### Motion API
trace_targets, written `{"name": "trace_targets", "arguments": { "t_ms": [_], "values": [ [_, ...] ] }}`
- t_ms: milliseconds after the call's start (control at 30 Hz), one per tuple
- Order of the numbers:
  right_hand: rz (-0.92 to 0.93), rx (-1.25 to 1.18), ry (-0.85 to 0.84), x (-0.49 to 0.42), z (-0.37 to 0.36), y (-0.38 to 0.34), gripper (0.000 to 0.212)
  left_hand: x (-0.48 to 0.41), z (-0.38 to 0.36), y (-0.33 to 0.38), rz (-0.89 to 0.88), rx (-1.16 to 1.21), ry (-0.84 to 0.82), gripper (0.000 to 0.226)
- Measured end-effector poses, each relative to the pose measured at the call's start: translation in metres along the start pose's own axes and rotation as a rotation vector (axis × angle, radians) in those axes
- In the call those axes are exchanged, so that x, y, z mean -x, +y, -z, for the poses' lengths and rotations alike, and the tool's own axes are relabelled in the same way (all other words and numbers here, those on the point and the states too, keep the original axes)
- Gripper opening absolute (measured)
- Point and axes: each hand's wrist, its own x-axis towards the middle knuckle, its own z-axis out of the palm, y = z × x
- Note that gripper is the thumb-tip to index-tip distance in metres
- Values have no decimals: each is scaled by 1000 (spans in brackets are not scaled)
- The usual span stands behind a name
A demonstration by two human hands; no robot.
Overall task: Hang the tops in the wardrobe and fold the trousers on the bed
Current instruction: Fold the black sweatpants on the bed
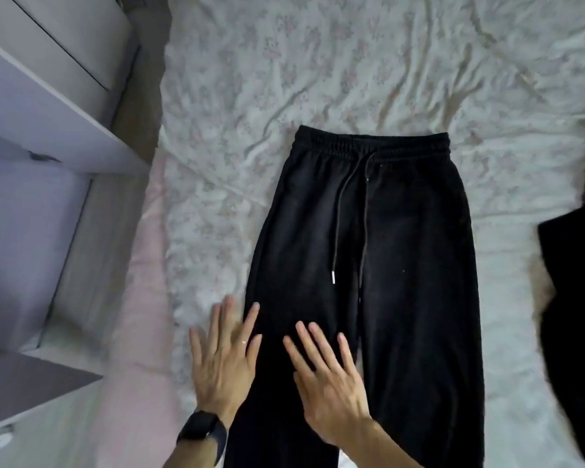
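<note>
Black trousers [368,265] lie flat on the bed [250,96], waistband toward the far side, legs running to the near edge, drawstring [338,224] trailing down the front. Both hands are down flat: the left hand [222,363] with fingers spread, straddling the left leg's outer seam, half on cloth and half on the floral sheet; the right hand [328,380] pressing the same leg, fingers straight, gripping nothing. A dark watch [201,430] sits on the left wrist. Off at the bed's right edge, another black garment [574,315] lies apart from the trousers. White furniture [48,113] stands along the left side.
</note>
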Motion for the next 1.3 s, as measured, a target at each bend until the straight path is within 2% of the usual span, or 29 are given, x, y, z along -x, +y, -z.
{"name": "trace_targets", "arguments": {
  "t_ms": [67,133,167,300,367,467,533,600,733,867,933,967,1033,1067,1100,1200,1300],
  "values": [
    [-197,-15,-44,20,2,6,60,11,2,-16,101,-20,-38,58],
    [-428,-102,-15,36,7,4,62,20,5,-25,143,-24,-87,59],
    [-482,-163,27,44,7,-2,63,26,5,-26,177,1,-105,58],
    [-571,-448,133,92,4,-42,67,85,6,-12,327,227,-86,48],
    [-655,-612,95,113,2,-56,64,125,3,-4,338,337,-41,39],
    [-763,-845,-5,147,-7,-73,46,187,-6,4,386,459,-25,38],
    [-791,-941,-78,166,-16,-78,35,215,-18,5,433,509,-89,44],
    [-799,-1008,-90,185,-21,-85,32,236,-26,2,445,569,-163,47],
    [-863,-1124,31,203,-25,-95,39,257,-35,-15,524,905,-362,22],
    [-863,-1017,86,228,-41,-115,40,285,-52,-45,441,799,-663,19],
    [-839,-928,-60,245,-59,-125,32,300,-58,-58,402,737,-749,10],
    [-820,-913,-176,252,-70,-128,28,306,-62,-63,382,727,-763,15],
    [-817,-891,-333,264,-92,-128,22,313,-68,-72,334,681,-720,22],
    [-855,-874,-337,274,-106,-131,15,320,-75,-81,309,623,-676,22],
    [-897,-867,-292,278,-109,-125,9,318,-76,-85,294,543,-602,22],
    [-1021,-838,-152,291,-129,-127,22,323,-91,-96,257,325,-448,23],
    [-1024,-899,-213,289,-143,-144,16,327,-103,-85,299,341,-402,24]
  ]
}}
